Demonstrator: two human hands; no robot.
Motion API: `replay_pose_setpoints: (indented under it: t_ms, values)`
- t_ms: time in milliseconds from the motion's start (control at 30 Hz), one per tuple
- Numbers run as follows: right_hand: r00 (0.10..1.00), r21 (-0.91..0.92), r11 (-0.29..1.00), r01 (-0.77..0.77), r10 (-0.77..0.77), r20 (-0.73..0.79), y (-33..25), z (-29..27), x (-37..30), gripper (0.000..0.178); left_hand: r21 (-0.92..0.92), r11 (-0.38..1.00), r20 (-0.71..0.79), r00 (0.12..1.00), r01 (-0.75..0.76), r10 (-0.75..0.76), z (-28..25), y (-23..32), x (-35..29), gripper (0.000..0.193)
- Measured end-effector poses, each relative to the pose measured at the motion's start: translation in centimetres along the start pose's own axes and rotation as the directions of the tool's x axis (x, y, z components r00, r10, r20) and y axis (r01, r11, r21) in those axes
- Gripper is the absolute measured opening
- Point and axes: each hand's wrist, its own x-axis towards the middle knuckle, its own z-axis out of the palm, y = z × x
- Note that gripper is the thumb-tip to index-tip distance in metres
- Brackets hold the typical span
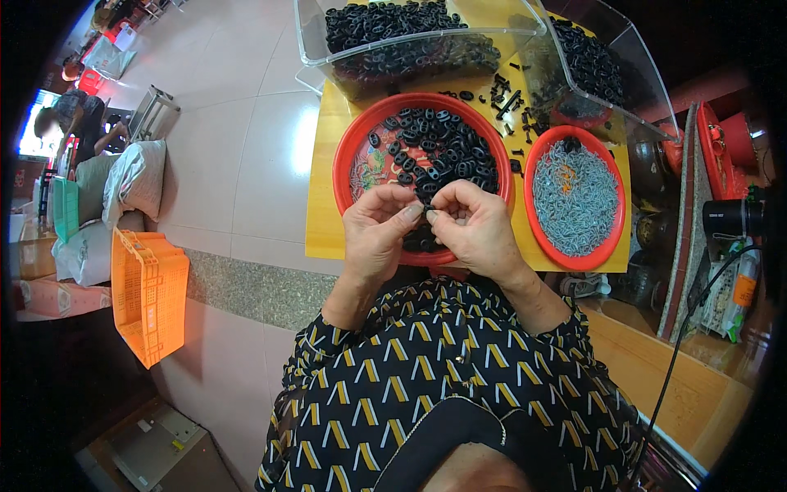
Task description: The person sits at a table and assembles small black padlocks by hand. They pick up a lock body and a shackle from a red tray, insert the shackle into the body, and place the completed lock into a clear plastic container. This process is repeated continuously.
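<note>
My left hand point(375, 231) and my right hand point(482, 228) meet over the near part of a round red tray point(343, 152). Thumbs and forefingers of both are pinched together at a small black plastic piece point(427, 210), mostly hidden by the fingertips. Many black oval pieces with two holes point(447, 148) lie heaped in the tray, thickest at its middle and right. To the right, a smaller oval red tray point(620, 197) holds a mass of small silvery metal parts point(578, 201), with a few orange bits among them.
Two clear plastic bins point(422, 47) point(586, 70) of black parts stand at the yellow table's point(324, 213) far side. Loose black pieces point(508, 102) lie between bins and trays. An orange crate point(152, 295) and sacks point(135, 180) are on the floor at left; another person point(78, 115) is farther back.
</note>
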Motion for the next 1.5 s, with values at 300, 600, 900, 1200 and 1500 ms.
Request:
replay_pose_setpoints:
  t_ms: [300, 600, 900, 1200, 1500]
  values:
    - [1.0, 0.023, 0.999, -0.029, 0.029, 0.0, 0.4, 0.0, -0.1, 0.006, 0.217, 0.975, 0.013, 0.999, -0.052, 0.05, 0.1, -0.1, -0.1, 0.011]
    - [0.998, 0.248, 0.967, -0.057, 0.06, -0.007, 0.8, -1.5, 0.6, 0.005, 0.511, 0.844, -0.038, 0.977, -0.163, 0.212, -0.3, 1.4, 1.9, 0.013]
    - [0.995, 0.231, 0.968, -0.095, 0.097, 0.003, 1.5, -2.8, 0.5, 0.009, 0.814, -0.182, 0.578, 0.798, -0.551, 0.172, -1.4, 1.3, 5.5, 0.011]
    - [0.984, 0.343, 0.922, -0.177, 0.163, 0.072, 2.1, -3.1, 0.7, 0.011, 0.747, -0.398, 0.604, 0.794, -0.532, 0.073, -0.1, 0.9, 5.7, 0.014]
    - [0.966, 0.674, 0.692, -0.258, 0.17, 0.194, 2.3, -2.2, 0.5, 0.013, 0.271, 0.958, 0.035, 0.994, 0.09, -0.103, -1.2, 0.5, 2.3, 0.022]
